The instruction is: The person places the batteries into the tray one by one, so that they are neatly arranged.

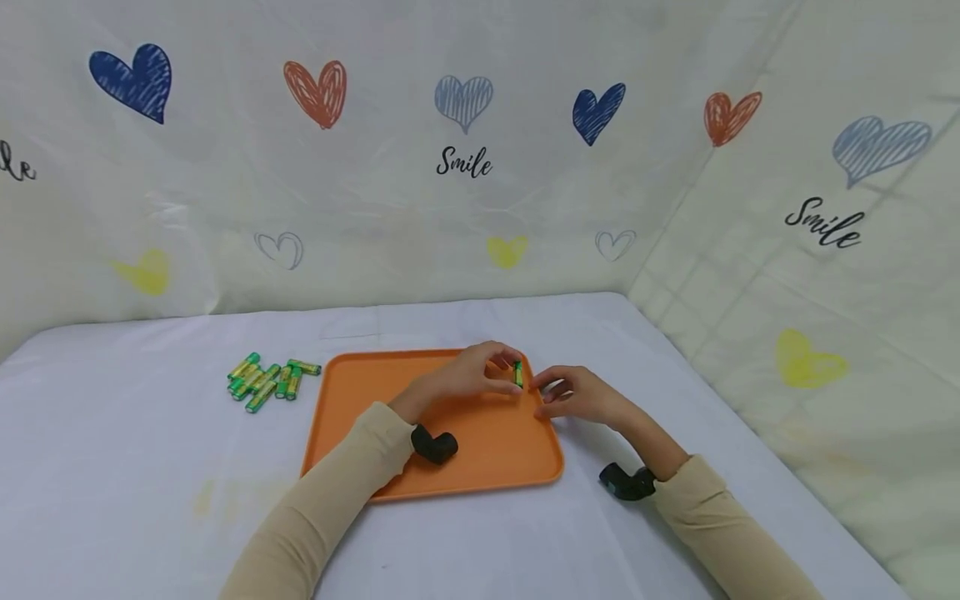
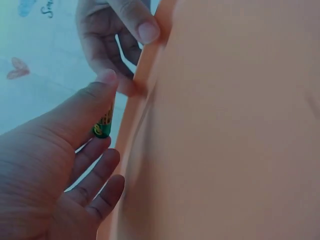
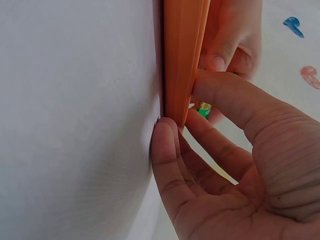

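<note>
My left hand is above the right end of an orange tray, pinching a small green-and-gold battery between thumb and fingers. The left wrist view shows the lower end of this battery below the thumb, with the other fingers apart from it. At the tray's right edge, my right hand holds the rim, one digit over its upper side and other fingertips on the outside, near the table. Part of the held battery appears behind the rim in the right wrist view.
Left of the tray lies a loose group of several green-and-gold batteries. A white cloth covers the table. Pale sheeting printed with hearts hangs behind and to the right. A black wrist camera sits on the left wrist, another on the right.
</note>
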The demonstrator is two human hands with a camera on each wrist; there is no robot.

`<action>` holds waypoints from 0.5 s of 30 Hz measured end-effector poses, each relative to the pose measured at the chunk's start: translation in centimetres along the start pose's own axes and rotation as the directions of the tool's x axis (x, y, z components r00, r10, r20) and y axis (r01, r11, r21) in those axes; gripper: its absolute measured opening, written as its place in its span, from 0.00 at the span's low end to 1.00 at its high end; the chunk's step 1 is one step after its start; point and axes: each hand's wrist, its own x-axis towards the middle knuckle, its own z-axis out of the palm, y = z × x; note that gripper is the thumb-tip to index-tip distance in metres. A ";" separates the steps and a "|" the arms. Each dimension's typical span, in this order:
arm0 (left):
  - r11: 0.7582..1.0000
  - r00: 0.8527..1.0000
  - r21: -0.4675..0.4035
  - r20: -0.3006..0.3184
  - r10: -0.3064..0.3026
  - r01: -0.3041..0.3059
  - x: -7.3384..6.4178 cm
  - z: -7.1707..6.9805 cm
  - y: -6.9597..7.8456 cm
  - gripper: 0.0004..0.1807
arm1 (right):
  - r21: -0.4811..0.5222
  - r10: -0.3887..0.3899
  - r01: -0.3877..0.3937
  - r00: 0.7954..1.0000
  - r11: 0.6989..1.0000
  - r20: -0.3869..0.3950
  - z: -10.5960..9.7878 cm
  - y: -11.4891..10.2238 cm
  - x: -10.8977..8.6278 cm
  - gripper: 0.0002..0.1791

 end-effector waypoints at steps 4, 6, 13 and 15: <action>0.998 0.998 0.005 0.017 0.064 -0.064 0.5 0.3 -0.2 0.20 | 0.004 -0.007 0.007 1.000 1.000 0.001 0.0 0.0 0.1 0.21; 0.997 0.997 0.012 0.017 0.075 -0.075 0.7 0.5 -0.4 0.20 | 0.007 -0.001 0.001 1.000 1.000 0.004 0.0 0.1 0.1 0.21; 0.997 0.998 0.060 -0.011 0.055 -0.054 1.3 1.2 -0.7 0.20 | 0.012 0.013 -0.013 1.000 1.000 0.008 0.0 0.1 0.0 0.21; 0.995 0.999 0.087 -0.025 0.043 -0.041 1.3 1.4 -0.6 0.20 | 0.012 0.014 -0.014 1.000 1.000 0.009 0.0 0.1 0.0 0.20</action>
